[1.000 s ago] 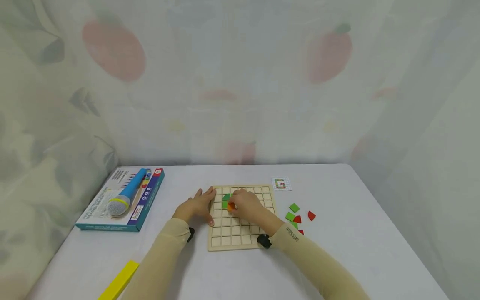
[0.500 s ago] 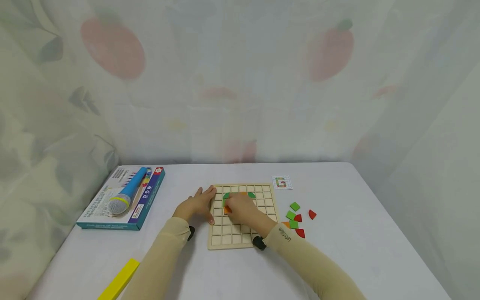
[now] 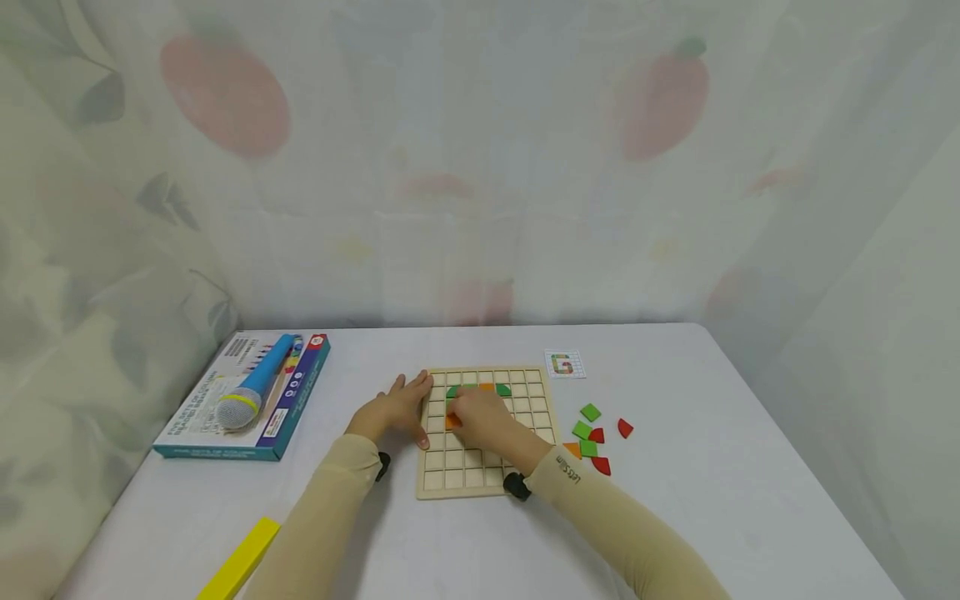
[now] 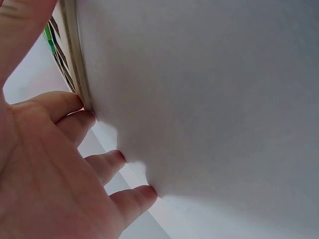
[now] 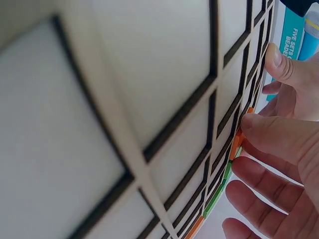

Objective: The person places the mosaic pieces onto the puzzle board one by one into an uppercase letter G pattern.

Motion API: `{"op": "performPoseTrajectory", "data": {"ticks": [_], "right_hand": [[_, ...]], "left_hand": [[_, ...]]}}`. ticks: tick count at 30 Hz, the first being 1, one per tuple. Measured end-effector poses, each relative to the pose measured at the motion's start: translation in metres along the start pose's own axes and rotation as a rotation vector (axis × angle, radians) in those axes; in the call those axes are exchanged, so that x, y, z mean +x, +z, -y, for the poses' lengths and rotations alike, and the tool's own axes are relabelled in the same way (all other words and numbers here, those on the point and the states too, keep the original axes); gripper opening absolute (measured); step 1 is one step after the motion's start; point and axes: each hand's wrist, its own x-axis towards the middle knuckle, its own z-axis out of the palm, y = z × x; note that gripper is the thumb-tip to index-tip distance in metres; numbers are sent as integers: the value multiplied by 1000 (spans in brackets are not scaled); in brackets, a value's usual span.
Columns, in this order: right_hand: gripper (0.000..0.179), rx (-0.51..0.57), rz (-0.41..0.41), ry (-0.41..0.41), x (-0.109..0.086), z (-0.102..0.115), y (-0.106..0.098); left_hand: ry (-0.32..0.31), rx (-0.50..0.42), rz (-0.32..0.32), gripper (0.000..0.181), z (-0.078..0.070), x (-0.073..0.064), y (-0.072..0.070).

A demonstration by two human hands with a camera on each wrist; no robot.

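A wooden grid board (image 3: 442,482) lies on the white table. My left hand (image 3: 390,414) has its fingers spread at the board's left edge; in the left wrist view, fingertips touch the edge of the board (image 4: 79,64) and the white surface. Over the upper left cells, my right hand (image 3: 486,419) pinches an orange tile (image 3: 452,422) low against the grid. In the right wrist view, the thumb touches this orange tile (image 5: 238,139), the index finger partly hidden behind it. Green tiles (image 3: 503,390) and another orange tile (image 3: 487,387) sit in a row near the top.
Loose green tiles (image 3: 590,412), red pieces (image 3: 602,465) and an orange piece (image 3: 573,449) lie right of the board. A pattern card (image 3: 565,364) is behind them. At left, a blue toy microphone (image 3: 255,383) rests on a box (image 3: 195,417); a yellow bar (image 3: 242,557) lies nearer.
My right hand has moved slightly left and down with the orange tile, from above the grid to low on it, uncovering tiles in the top row. The left hand stays at the board's edge.
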Motion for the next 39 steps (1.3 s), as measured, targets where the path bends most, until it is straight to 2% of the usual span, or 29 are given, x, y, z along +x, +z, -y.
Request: {"op": "performPoseTrajectory", "data": {"ticks": [10,19,23,27,32,36,39], "right_hand": [[22,24,-8,-6,-1,-2,0],[29,96,7,63,-5,-15,-12],[29,140,-42,93,-16,-33,-17],[29,187,-87,155,-33,-62,-20],[29,140,-106,282,-60,-105,-21],[29,91,-61,407,-81,-130,-20],[31,92,-2,489,-95,-139,-19]], "left_hand": [[6,3,4,124,3,2,1],[-15,35,1,125,5,3,2],[-11,34,-1,124,3,2,2],[0,27,-3,123,1,2,2],[-3,32,-3,123,1,3,2],[-1,40,-4,123,3,4,3],[3,30,-2,123,3,4,3]]}}
